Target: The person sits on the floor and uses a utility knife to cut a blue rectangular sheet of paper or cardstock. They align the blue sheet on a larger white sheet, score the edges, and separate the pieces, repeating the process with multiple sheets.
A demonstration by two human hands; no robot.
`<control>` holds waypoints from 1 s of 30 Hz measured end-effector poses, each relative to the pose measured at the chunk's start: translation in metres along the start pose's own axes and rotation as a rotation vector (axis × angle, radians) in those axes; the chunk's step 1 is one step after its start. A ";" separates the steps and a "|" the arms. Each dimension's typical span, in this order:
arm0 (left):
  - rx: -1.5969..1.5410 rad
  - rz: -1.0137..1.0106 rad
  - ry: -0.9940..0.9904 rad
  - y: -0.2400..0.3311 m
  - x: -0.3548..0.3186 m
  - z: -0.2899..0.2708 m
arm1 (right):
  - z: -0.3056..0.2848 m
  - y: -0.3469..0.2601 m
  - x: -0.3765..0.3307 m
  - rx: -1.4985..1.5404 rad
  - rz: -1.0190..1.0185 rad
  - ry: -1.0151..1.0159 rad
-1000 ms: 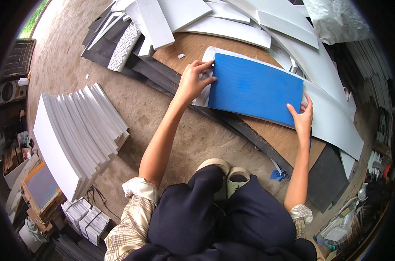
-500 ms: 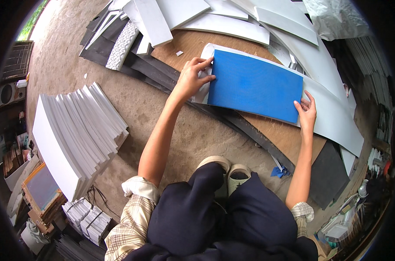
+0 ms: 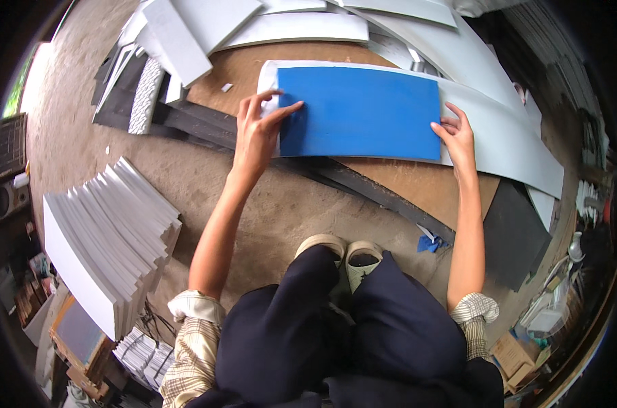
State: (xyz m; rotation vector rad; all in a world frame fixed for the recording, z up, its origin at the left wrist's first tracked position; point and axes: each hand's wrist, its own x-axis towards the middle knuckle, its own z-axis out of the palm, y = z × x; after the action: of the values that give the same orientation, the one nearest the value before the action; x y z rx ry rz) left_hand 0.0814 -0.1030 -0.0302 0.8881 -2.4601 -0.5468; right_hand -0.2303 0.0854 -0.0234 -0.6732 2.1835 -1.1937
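A flat blue rectangular panel (image 3: 363,112) lies over a white sheet (image 3: 269,76), whose edge shows along the panel's left and top. My left hand (image 3: 255,132) is at the panel's left end, fingers apart, with one fingertip over the blue face and the others by the edge. At the opposite end, my right hand (image 3: 460,143) has its thumb against the panel's right edge. Its other fingers are bent and spread apart from the thumb, above the white sheet. Beneath both sheets is a brown wooden board (image 3: 404,187).
White offcuts (image 3: 295,28) are heaped beyond the board, beside a textured white strip (image 3: 146,95). Dark slabs (image 3: 516,238) stick out at the right. A stack of white panels (image 3: 111,245) stands on the concrete floor (image 3: 254,231) at left. Blue scraps (image 3: 429,243) lie near my shoes (image 3: 363,262).
The whole view has shifted and turned, so the blue panel appears farther left and more level. A fingertip of my left hand now reaches farther onto the blue face.
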 end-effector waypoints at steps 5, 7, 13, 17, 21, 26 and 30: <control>0.191 0.211 -0.168 0.027 0.006 -0.016 | -0.013 0.001 0.007 0.053 0.059 -0.081; 0.137 0.116 -0.259 0.030 0.000 -0.018 | -0.012 -0.007 0.005 0.078 0.079 -0.093; 0.155 0.167 -0.241 0.033 0.000 -0.009 | -0.015 0.002 0.004 0.066 0.049 -0.108; 0.168 0.169 -0.232 0.035 -0.003 -0.005 | -0.012 0.006 0.006 0.023 0.047 -0.118; 0.181 0.132 -0.218 0.037 -0.008 0.004 | -0.011 0.006 0.007 -0.026 0.030 -0.093; 0.261 0.102 -0.183 0.043 -0.018 0.020 | -0.008 0.008 0.009 -0.143 -0.015 -0.121; 0.384 0.126 -0.310 0.069 -0.003 0.040 | -0.007 0.015 0.013 -0.263 -0.054 -0.135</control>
State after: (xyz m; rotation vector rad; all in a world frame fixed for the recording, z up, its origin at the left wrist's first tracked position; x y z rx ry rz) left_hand 0.0279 -0.0436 -0.0288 0.8307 -2.9446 -0.1764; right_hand -0.2468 0.0888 -0.0363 -0.8993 2.2394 -0.8655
